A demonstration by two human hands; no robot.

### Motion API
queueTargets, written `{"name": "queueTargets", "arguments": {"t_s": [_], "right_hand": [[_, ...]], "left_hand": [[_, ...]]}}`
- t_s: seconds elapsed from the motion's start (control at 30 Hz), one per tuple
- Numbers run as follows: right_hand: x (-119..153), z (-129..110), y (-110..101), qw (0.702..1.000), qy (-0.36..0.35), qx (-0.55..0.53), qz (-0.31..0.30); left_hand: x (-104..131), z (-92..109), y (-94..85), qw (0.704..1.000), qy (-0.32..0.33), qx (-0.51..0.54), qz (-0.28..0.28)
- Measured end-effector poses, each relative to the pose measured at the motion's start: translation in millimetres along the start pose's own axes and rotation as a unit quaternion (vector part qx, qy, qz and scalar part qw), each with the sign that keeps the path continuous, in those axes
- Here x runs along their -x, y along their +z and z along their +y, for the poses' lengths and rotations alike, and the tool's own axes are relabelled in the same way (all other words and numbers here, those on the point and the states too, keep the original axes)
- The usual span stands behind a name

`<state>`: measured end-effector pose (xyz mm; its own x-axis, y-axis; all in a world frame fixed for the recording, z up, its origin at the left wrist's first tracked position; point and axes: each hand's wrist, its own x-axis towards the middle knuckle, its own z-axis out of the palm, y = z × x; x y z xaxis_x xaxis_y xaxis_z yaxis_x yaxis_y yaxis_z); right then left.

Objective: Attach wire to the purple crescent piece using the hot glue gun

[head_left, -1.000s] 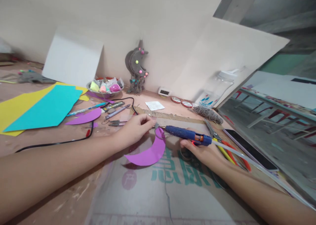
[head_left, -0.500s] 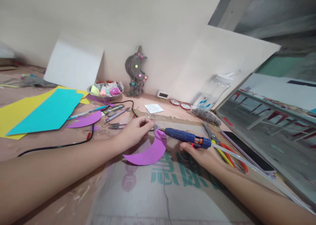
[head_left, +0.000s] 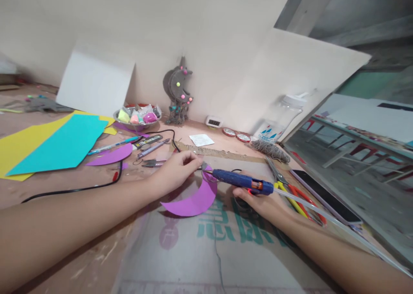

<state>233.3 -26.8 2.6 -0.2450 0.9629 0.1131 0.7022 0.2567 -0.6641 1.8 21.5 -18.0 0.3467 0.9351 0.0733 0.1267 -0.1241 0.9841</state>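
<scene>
Matt purple paper crescent [head_left: 193,199], glossy blue plastic glue gun [head_left: 240,180], printed cardboard sheet [head_left: 200,255]

Glue gun [head_left: 240,180]: tip has slid slightly left in the centre of the frame, now over the top tip of the purple crescent [head_left: 195,199].
Right hand [head_left: 258,199]: shifted left with it.

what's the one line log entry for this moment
left hand: pinching tip of purple crescent | right hand: holds glue gun, nozzle at crescent tip | surface: cardboard
</scene>
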Motion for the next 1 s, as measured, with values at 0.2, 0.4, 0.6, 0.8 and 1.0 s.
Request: {"name": "queueTargets", "arguments": {"t_s": [0.2, 0.4, 0.6, 0.8, 1.0], "right_hand": [[0, -10, -1, 1.0, 0.004, -0.002, 0.017], [-1, -9, -2, 1.0, 0.0, 0.01, 0.018], [1, -1, 0, 1.0, -0.017, -0.002, 0.006], [0, 6, 1, 1.0, -0.001, -0.014, 0.004], [1, -3, 0, 1.0, 0.001, -0.025, -0.002]], "left_hand": [[1, 3, -0.1, 1.0, 0.0, -0.011, 0.002], [0, 2, -0.3, 1.0, 0.009, -0.008, 0.005], [0, 2, -0.2, 1.0, -0.006, -0.006, -0.001], [1, 4, -0.1, 1.0, -0.008, -0.014, -0.001], [1, 3, -0.4, 1.0, 0.01, -0.004, -0.002]]}}
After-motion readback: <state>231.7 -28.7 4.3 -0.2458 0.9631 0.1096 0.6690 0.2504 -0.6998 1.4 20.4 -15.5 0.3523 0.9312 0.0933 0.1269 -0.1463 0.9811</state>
